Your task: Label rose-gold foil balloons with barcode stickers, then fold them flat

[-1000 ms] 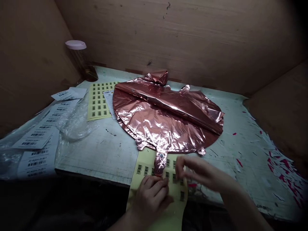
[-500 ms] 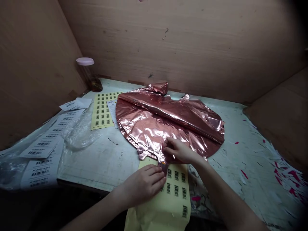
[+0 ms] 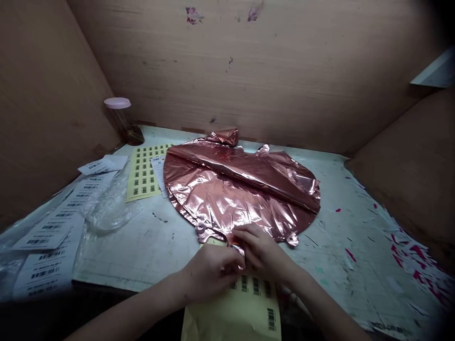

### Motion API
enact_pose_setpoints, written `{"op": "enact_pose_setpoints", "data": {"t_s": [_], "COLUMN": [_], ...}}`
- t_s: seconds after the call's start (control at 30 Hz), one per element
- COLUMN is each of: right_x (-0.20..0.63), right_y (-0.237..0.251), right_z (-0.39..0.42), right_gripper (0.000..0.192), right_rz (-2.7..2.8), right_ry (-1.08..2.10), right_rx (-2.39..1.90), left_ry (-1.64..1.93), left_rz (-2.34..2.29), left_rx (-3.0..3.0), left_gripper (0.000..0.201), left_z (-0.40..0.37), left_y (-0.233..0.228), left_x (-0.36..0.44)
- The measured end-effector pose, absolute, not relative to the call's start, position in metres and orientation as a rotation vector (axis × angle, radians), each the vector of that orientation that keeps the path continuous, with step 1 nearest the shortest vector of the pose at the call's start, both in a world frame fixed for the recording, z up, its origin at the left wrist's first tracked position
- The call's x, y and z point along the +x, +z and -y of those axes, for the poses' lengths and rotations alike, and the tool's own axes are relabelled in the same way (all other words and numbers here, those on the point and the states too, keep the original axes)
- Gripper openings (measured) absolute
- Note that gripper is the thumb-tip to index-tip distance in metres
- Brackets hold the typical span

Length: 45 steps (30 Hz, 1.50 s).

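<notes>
A flat, rose-coloured foil balloon (image 3: 227, 199) lies folded over itself on the table, its neck pointing towards me. My left hand (image 3: 213, 270) is closed on the end of that neck, thumb and bent index finger pinching it. Just to the right, my right hand (image 3: 265, 253) grips the base of the neck, its fingertips on the foil and its thumb partly hidden. Beneath both hands is a yellow sheet of barcode stickers (image 3: 231, 322), hanging over the table's front edge.
Another yellow barcode sheet (image 3: 142, 173) and a white card (image 3: 159, 173) lie left of the balloon. A lidded clear jar (image 3: 122, 121) stands in the back left corner. White label strips (image 3: 60, 222) and clear plastic (image 3: 108, 206) cover the left side. Pink and white scraps (image 3: 419, 260) litter the right.
My left hand has gone from lying over the neck to pinching its end. My right hand has come down from the foil to the neck, beside the left. The view has shifted slightly.
</notes>
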State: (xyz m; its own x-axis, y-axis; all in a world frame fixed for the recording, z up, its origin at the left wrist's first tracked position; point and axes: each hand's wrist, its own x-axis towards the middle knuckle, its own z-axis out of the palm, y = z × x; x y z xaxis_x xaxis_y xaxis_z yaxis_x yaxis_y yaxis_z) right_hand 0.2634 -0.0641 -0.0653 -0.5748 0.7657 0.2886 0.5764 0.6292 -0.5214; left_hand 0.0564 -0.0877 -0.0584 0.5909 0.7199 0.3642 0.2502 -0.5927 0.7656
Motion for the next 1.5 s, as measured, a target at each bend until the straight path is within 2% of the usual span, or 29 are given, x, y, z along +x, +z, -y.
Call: {"op": "enact_pose_setpoints", "data": {"t_s": [0.1,0.2,0.33,0.6,0.73,0.93,1.07,1.17,1.27,1.43,1.5], "right_x": [0.265,0.259,0.249,0.243,0.244,0.244,0.249,0.253,0.253,0.249,0.251], "right_y": [-0.065,-0.073,-0.087,-0.084,-0.082,-0.087,-0.069,-0.057,-0.060,-0.076,-0.078], "right_z": [0.079,0.092,0.103,0.106,0.105,0.110,0.096,0.068,0.040,0.027,0.027], "right_gripper": [0.046,0.036,0.030,0.025,0.029,0.028,0.014,0.016,0.015,0.009,0.007], "right_rz": [2.418,2.396,2.365,2.294,2.286,2.316,2.298,2.165,2.076,1.979,1.947], "right_ry": [0.408,0.182,-0.039,0.014,0.012,0.088,0.555,0.740,0.726,0.861,0.900], "right_rx": [-0.949,-0.928,-0.882,-0.917,-0.897,-0.878,-0.939,-1.302,-1.580,-1.583,-1.564], "left_ry": [0.871,0.717,0.402,0.164,0.138,0.165,0.214,0.264,0.292,0.260,0.236], "left_rz": [-0.719,-0.700,-0.757,-0.910,-0.694,-0.999,-0.967,-1.031,-1.021,-0.873,-0.815], "left_rx": [1.990,2.045,2.383,2.776,2.830,2.695,2.569,2.452,2.408,2.425,2.442], "left_gripper": [0.009,0.020,0.038,0.058,0.056,0.060,0.066,0.069,0.061,0.039,0.037], "left_z": [0.076,0.058,0.030,0.013,0.014,0.010,0.016,0.023,0.025,0.023,0.024], "left_y": [-0.038,-0.029,-0.041,-0.071,-0.075,-0.074,-0.071,-0.071,-0.072,-0.070,-0.068], "left_x": [0.054,0.046,0.036,0.037,0.034,0.031,0.035,0.040,0.040,0.030,0.027]}}
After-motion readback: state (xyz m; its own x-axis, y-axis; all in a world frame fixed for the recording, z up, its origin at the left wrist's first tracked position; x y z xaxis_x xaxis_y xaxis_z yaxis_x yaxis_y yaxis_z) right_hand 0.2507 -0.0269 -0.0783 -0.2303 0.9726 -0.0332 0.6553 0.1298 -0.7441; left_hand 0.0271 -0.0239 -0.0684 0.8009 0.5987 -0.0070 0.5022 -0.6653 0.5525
